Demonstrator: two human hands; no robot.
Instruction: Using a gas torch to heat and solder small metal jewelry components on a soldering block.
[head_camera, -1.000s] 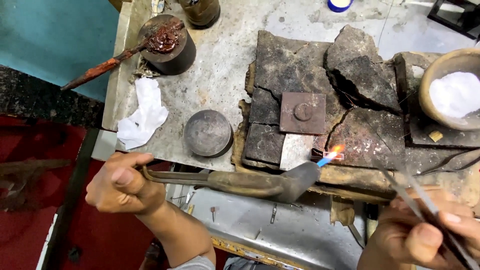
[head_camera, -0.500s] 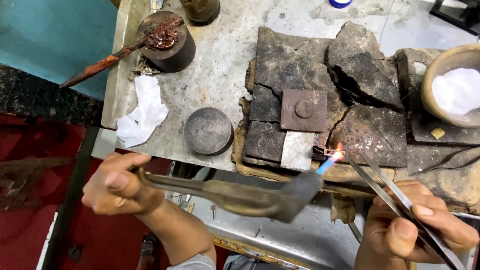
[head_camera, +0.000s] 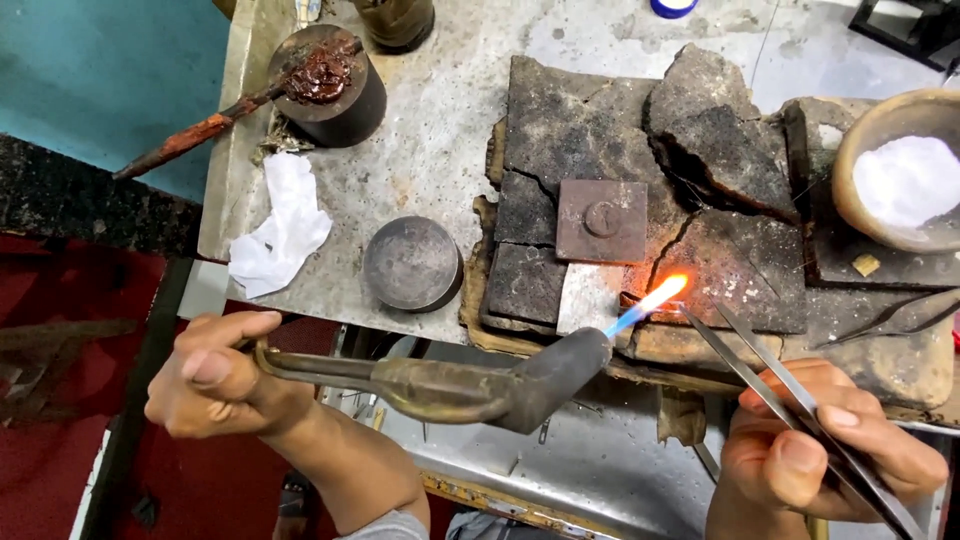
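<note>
While the left hand (head_camera: 215, 385) is closed around the handle of a brass blowtorch (head_camera: 450, 385), thumb laid along the top, the right hand (head_camera: 820, 465) pinches a pair of long steel tweezers (head_camera: 775, 375) between thumb and fingers. Torch nozzle points up and right; its blue-to-orange flame (head_camera: 650, 300) lands at the near edge of the charred soldering blocks (head_camera: 640, 200), just where the tweezer tips meet. Whatever the tips hold is too small to make out. Both hands sit below the bench's front edge, over open space. Further in: a square metal plate (head_camera: 602, 220) on the blocks, a round metal dish (head_camera: 412, 262) just left of them, a crumpled white cloth (head_camera: 280, 225) near the left edge of the bench (head_camera: 450, 110), a bowl of white powder (head_camera: 905, 170) at far right.
</note>
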